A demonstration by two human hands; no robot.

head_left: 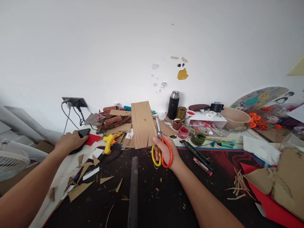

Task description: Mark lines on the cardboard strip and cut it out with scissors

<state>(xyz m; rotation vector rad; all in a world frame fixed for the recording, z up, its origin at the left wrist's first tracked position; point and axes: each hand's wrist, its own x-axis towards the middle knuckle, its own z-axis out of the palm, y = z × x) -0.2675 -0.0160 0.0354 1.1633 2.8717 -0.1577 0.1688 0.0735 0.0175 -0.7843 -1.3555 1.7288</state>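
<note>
My left hand [70, 142] is at the far left of the desk, its fingers round a black phone [85, 133]. My right hand [167, 150] is closed on a pair of scissors [167, 158] with one red and one yellow handle loop, blades pointing up. A piece of brown cardboard [142, 125] stands raised beside the blades, with a cut slit near its lower right corner. The right thumb meets that corner, so the cardboard seems pinched there along with the scissors. A yellow glue gun [109, 142] lies between the two hands.
A metal ruler [133, 190] lies on the dark mat among cardboard scraps [80, 191]. Behind stand a black flask [173, 106], paint jars [198, 138] and a beige bowl [235, 117]. A green-black utility knife [197, 155] lies right. A fan [14, 160] is at left.
</note>
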